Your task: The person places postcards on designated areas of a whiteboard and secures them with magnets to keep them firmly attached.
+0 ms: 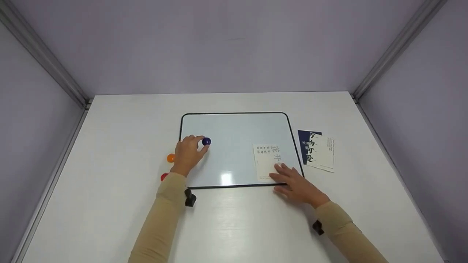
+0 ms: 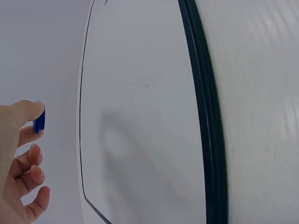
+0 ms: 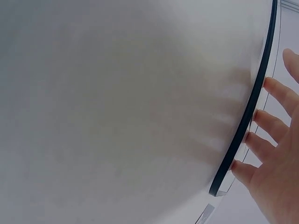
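Note:
My left hand (image 1: 187, 154) pinches a round dark blue magnet (image 1: 206, 141) between thumb and index finger, over the left part of a whiteboard (image 1: 234, 128) with a black rim. In the left wrist view, the magnet (image 2: 39, 120) appears edge-on between the fingertips, the other fingers loosely bent. A white card (image 1: 262, 162) with dark lettering lies on the board's lower right. My right hand (image 1: 298, 186) spreads its fingers across the board's near right corner, some fingertips over the card. The right wrist view has its fingertips (image 3: 252, 137) along the black rim.
An orange magnet (image 1: 170, 157) and a red one (image 1: 164, 176) lie left of the board, partly hidden by the left hand and sleeve. To the right, a white card (image 1: 323, 153) overlaps a dark blue one (image 1: 303, 140) on the white table (image 1: 234, 223). Walls enclose the back and sides.

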A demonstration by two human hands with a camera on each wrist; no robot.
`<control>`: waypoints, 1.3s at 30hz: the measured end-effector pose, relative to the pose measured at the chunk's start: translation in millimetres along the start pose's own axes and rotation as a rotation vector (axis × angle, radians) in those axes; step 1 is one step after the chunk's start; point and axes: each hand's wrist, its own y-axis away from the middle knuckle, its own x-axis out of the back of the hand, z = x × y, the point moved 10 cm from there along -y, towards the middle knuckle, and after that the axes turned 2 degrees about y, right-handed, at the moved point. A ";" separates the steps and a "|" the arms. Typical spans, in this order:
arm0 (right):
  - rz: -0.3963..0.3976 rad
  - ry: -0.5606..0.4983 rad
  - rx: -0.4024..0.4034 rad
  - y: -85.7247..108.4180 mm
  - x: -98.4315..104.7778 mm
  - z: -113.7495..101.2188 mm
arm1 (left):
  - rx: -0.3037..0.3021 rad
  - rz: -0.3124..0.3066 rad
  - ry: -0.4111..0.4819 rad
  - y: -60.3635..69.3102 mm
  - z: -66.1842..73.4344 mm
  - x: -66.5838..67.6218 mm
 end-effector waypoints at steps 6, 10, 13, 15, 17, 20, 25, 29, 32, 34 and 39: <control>0.004 -0.001 0.010 0.5 1.1 -0.3 | -0.026 -0.022 0.020 2.0 13.8 -7.0; -0.002 -0.008 0.008 0.4 1.2 -0.6 | -0.028 -0.036 0.027 2.6 21.3 -10.5; -0.004 -0.010 0.010 0.0 1.0 -0.9 | -0.040 -0.033 0.012 2.0 26.4 -12.2; -0.007 -0.011 0.008 -0.2 0.7 -0.7 | -0.054 -0.028 0.006 1.2 30.5 -13.4; -0.007 -0.010 0.009 -0.3 0.5 -0.6 | -0.069 -0.025 -0.003 0.8 34.8 -15.2; -0.002 -0.004 0.012 -0.3 0.7 -0.7 | -0.100 -0.023 -0.021 0.5 43.0 -18.9; 0.007 0.000 0.016 0.1 2.1 -1.1 | -0.157 -0.025 -0.057 0.9 57.7 -25.8; 0.008 0.003 0.013 0.1 2.7 -1.1 | -0.191 0.002 -0.078 1.1 68.0 -27.1; 0.004 0.013 0.007 -0.7 2.2 -1.1 | -0.206 0.021 -0.080 0.8 74.1 -27.5; 0.001 0.019 0.002 -1.1 1.5 -0.8 | -0.212 0.022 -0.079 0.6 77.7 -28.7; 0.002 0.011 -0.005 -0.6 0.3 -0.8 | -0.199 -0.023 -0.081 -0.2 85.2 -37.4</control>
